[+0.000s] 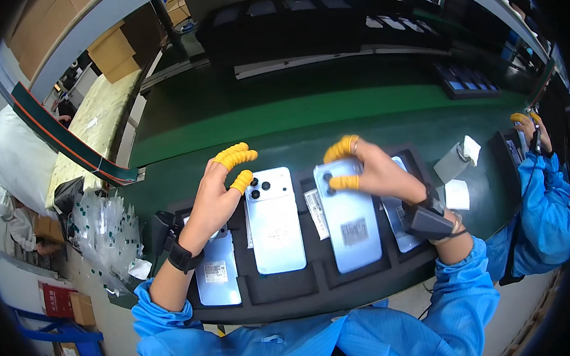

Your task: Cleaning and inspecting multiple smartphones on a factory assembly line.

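Note:
Both hands wear yellow finger cots. My left hand hovers at the upper left corner of a light blue smartphone, thumb beside its camera lenses, fingers apart from the thumb. A second light blue smartphone, with a printed label, lies slightly tilted to the right of it. Over its top end is my right hand, slightly blurred, with fingers and thumb spread around the camera area; whether they touch it is unclear. Another phone lies below my left wrist, and one more phone is partly hidden by my right wrist.
The phones rest in a black foam tray on a green bench. White labels stick out between phones. Clear plastic films pile up at left. At right are a grey box, white paper and a co-worker's blue sleeve.

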Tool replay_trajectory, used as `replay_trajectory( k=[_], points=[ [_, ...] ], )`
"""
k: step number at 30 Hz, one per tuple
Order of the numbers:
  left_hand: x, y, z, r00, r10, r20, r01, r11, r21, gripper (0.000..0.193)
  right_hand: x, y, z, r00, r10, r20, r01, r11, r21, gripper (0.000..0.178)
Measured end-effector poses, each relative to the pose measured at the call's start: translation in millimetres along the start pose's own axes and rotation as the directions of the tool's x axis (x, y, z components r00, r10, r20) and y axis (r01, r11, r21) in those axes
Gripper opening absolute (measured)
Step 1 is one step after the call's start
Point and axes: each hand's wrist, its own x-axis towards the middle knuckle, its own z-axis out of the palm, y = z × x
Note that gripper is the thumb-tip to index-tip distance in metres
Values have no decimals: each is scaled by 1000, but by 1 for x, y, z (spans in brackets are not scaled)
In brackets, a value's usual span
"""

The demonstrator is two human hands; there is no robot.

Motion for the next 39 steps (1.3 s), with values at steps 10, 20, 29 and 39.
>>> replay_trajectory(
  k=[10,20,29,39],
  points=[
    [-73,7,-37,997,-45,68,-3,812,584,22,-55,25,-46,984,162,-74,-177,917,-358,18],
    [-81,-7,-30,998,31,58,-62,724,687,38,-66,33,-23,952,-186,-244,11,815,-580,24],
    [-82,-1,-26,998,-18,53,-26,688,725,24,-69,37,-14,977,-38,-211,-113,746,-657,27],
    [-59,-28,-49,989,-128,-73,137,982,129,18,-54,39,-64,964,250,-88,-258,962,-85,37]
  ],
)
